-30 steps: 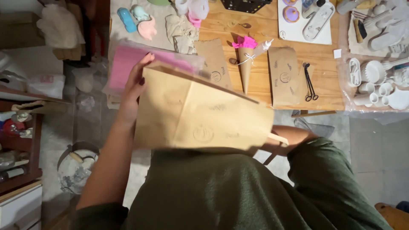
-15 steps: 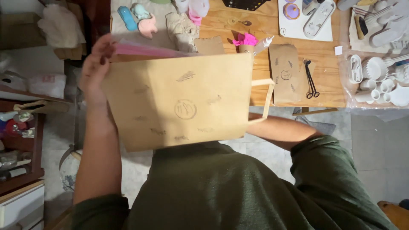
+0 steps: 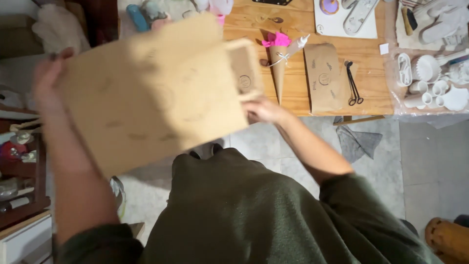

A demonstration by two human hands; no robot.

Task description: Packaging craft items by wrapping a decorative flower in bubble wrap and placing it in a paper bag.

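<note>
Surroundings: a wooden table runs along the top, past the bag; below it lie pale floor tiles and a grey cloth.
On the table: a paper cone with pink tissue at its mouth, a flat brown envelope, black scissors just beside it, a white tray, and white ceramic pieces at the right end.
In the way: the bag covers the left part of the table and most of what lies there; a dark green garment fills the lower frame.
Bag: brown paper, large, flat, blurred, with faint printed marks and a paper handle at its right edge.
Where: held in the air between the person and the table, touching neither.
Axis: long side runs left to right, slightly tilted, right end higher; handle end points right, toward the cone.
Left hand: closed on the bag's left edge.
Right hand: at the bag's lower right corner, just under the handle; fingers hidden, so I cannot tell the grip.
</note>
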